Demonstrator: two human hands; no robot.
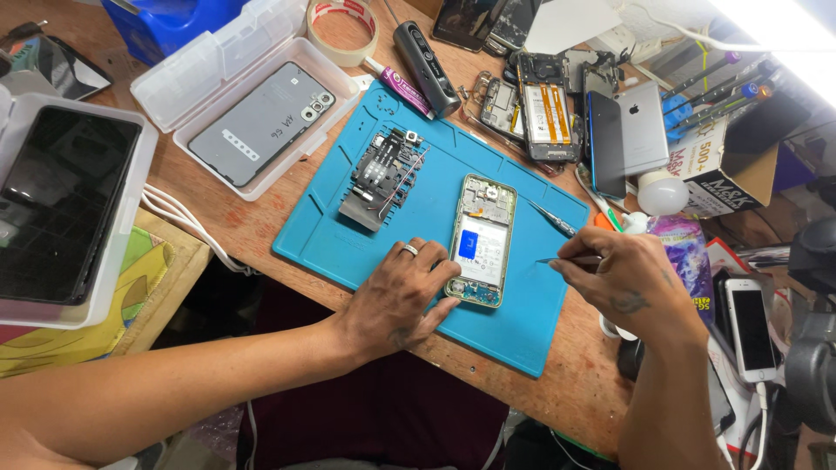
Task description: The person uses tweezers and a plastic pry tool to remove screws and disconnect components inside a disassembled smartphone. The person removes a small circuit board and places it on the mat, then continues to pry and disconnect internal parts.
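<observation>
The opened phone (482, 241) is pinned on the blue mat (522, 322) under the left hand (396, 300), fingers spread flat. Tweezers (570, 259) are pinched in the right hand (623, 283), just beside the phone's edge. A slipped tip could scratch exposed parts.

1. A removed black inner frame part (381, 178) lies on the blue mat, just beyond the left hand.
2. A clear plastic box (202, 65) holding a grey phone back cover (261, 124) sits farther out, up-left of the left hand.
3. A masking tape roll (342, 30) and a black cylindrical tool (426, 67) lie far beyond both hands.
4. Stripped phones (544, 109) and a silver phone (644, 127) pile up beyond the right hand.
5. A white bulb (662, 193) stands just beyond the right hand.
6. A white phone (751, 329) lies outside the right wrist.
7. A dark tablet (61, 200) rests far left of the left hand.
</observation>
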